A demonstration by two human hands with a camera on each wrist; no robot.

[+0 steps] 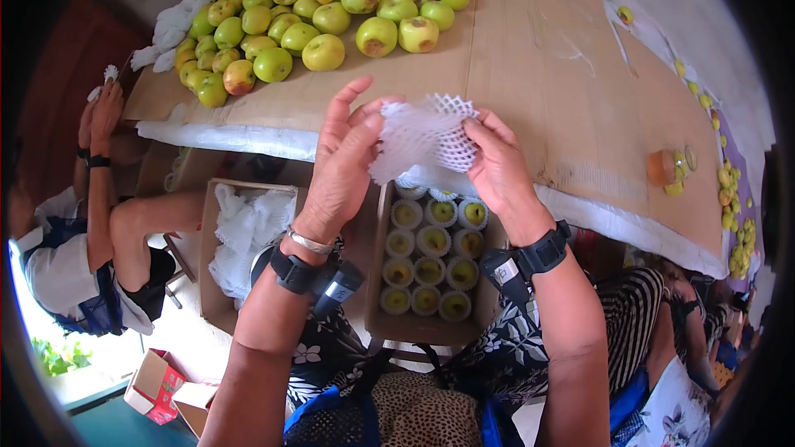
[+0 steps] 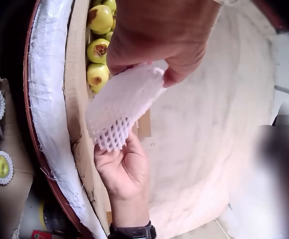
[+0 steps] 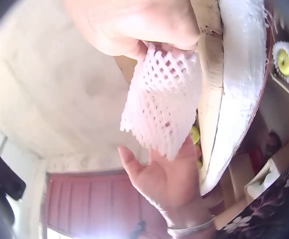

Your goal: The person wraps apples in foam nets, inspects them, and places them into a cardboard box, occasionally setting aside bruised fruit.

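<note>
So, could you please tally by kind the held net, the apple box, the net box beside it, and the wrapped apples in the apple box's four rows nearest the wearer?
Held net: 1
Apple box: 1
Net box: 1
Wrapped apples, four nearest rows: 12
Total: 15
Those in the farthest row are partly hidden and left out.
</note>
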